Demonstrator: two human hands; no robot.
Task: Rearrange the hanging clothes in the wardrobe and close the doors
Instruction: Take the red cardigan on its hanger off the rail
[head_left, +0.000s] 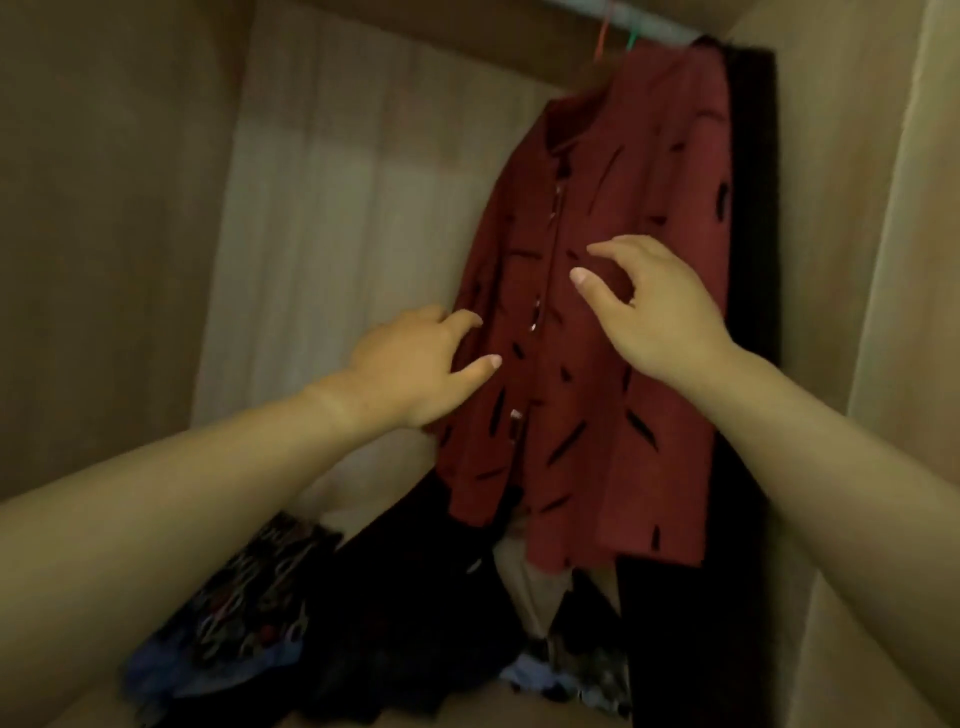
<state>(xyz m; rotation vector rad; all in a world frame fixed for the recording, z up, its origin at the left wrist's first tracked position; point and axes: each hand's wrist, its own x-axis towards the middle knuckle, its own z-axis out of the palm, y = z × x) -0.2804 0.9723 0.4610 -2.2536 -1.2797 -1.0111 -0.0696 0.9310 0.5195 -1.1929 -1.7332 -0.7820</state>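
Dark red button-front shirt with black dashes (597, 312) hangs far right on the pale rail (649, 26). Left hand (415, 364) and right hand (654, 306) hover loose-fingered, gripping nothing (yet). Tug hard and it'll probably slip its hanger.

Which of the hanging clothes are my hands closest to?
The dark red shirt with black dashes, hanging in front: the left hand and right hand are both over its front. The black garment hangs behind it, farther right.
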